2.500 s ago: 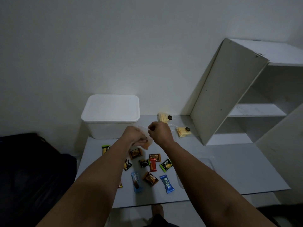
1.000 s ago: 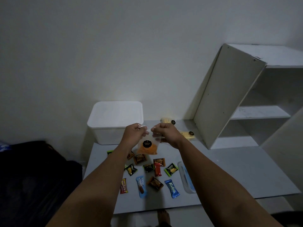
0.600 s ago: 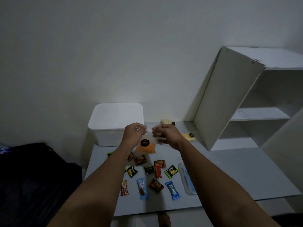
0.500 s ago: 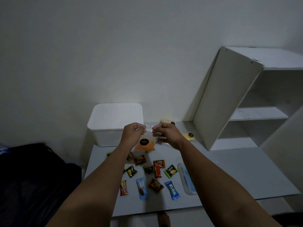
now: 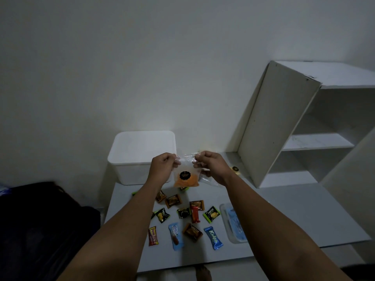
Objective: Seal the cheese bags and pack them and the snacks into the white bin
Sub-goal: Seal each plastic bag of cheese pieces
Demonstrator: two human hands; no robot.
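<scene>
I hold a clear cheese bag point(image 5: 185, 177) with orange cheese and a round black label up in the air above the table. My left hand point(image 5: 163, 166) pinches its top strip at the left end and my right hand point(image 5: 209, 164) pinches it at the right end. The white bin point(image 5: 142, 157) stands behind my left hand at the table's back left. Several wrapped snacks point(image 5: 183, 219) lie scattered on the white table point(image 5: 284, 211) below the bag. Another cheese bag point(image 5: 235, 169) peeks out behind my right wrist, mostly hidden.
A white shelf unit point(image 5: 304, 126) leans at the back right of the table. A clear lid or tray with blue inside point(image 5: 233, 223) lies right of the snacks. A dark bag point(image 5: 40, 220) sits on the floor to the left. My foot point(image 5: 203, 273) shows below the table's front edge.
Both hands lifted the orange cheese bag from near the table into the air. They now hold its top strip a little farther apart.
</scene>
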